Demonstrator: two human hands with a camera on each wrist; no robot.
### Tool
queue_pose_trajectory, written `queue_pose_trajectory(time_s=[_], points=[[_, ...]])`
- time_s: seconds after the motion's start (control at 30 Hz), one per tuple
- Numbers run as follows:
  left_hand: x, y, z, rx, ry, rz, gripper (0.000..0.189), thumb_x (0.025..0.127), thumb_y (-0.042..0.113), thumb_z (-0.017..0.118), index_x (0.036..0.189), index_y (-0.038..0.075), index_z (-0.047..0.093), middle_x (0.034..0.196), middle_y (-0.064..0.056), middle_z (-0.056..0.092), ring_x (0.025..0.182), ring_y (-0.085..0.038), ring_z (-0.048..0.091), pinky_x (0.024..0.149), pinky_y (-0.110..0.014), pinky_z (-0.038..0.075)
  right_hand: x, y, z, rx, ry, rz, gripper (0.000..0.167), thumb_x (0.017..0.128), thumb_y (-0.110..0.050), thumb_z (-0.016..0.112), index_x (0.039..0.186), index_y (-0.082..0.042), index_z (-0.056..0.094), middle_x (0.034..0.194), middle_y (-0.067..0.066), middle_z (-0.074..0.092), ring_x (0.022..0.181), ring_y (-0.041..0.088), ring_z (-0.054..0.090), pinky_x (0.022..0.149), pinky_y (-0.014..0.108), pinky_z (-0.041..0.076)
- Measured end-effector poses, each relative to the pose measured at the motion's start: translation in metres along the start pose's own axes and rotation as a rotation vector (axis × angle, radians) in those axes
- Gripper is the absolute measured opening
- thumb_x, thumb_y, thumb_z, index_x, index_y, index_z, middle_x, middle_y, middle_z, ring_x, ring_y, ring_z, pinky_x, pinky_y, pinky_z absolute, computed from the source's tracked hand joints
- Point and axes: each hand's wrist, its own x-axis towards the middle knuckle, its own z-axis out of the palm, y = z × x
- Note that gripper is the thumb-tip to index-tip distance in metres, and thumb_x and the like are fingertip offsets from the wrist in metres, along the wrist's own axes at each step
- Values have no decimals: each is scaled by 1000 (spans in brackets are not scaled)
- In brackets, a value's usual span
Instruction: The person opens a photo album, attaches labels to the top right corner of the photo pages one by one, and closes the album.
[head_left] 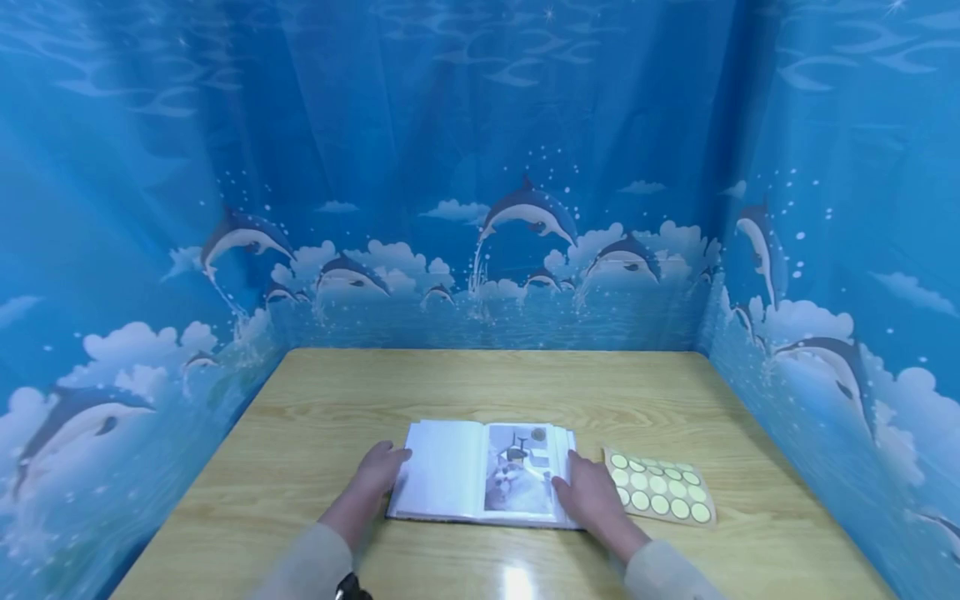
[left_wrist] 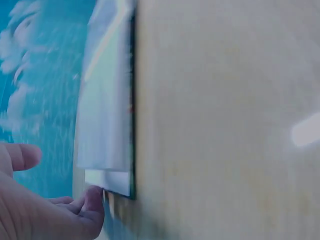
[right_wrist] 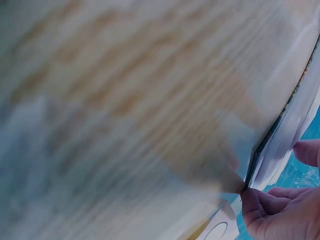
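An open photo album (head_left: 442, 471) lies on the table, with a blank white page on the left and a picture with grey and white shapes on the right. At its left edge is my left hand (head_left: 378, 468). In the left wrist view the bent fingers (left_wrist: 93, 200) touch the album's lower corner, while the thumb stands apart from the pages. My right hand (head_left: 592, 492) grips the album's right side, thumb over the page edges and fingers (right_wrist: 252, 205) at the cover's corner.
A tan sheet (head_left: 663, 490) with rows of round pale-yellow stickers lies just right of the album. The wood-grain table (head_left: 480, 383) is bordered by blue dolphin-print curtains (head_left: 480, 167) at the back and both sides. A small black object (head_left: 351, 587) shows near the left sleeve.
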Motion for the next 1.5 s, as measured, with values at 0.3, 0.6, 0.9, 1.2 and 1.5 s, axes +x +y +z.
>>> queue_pose_trajectory(time_s=[0.3,0.6,0.9,1.2,1.5], points=[[9,1,-12,-361,-71,-127,30,99,17,51,110,-11,54,73,-5,60,60,-12,51,56,-20,40,0,-3,2,-16,-12,21,60,92,-22,65,135,16,47,123,35,58,115,52,53,102,58,42],[10,8,-5,54,38,-67,48,95,14,50,130,-19,48,118,-28,55,107,-35,54,92,-43,49,-2,-4,2,-43,13,5,60,92,-24,65,133,16,48,120,34,60,112,50,55,99,57,45],[7,3,-9,-85,-1,-64,26,90,17,57,69,7,45,61,0,40,57,-15,40,53,-23,35,-2,-4,2,-60,18,-8,59,92,-22,65,133,16,49,119,34,60,111,51,55,98,58,45],[12,10,-7,-82,27,43,50,86,2,67,130,-15,49,120,-34,55,108,-43,57,91,-47,52,-2,-4,4,-53,23,-9,60,92,-24,65,133,17,49,120,34,60,111,50,55,99,57,45],[-5,51,13,-209,-48,221,45,91,3,63,133,-9,52,99,-20,61,84,-26,63,70,-37,58,-2,-9,8,38,37,-38,59,93,-25,65,132,16,50,122,34,59,114,51,54,101,59,43]])
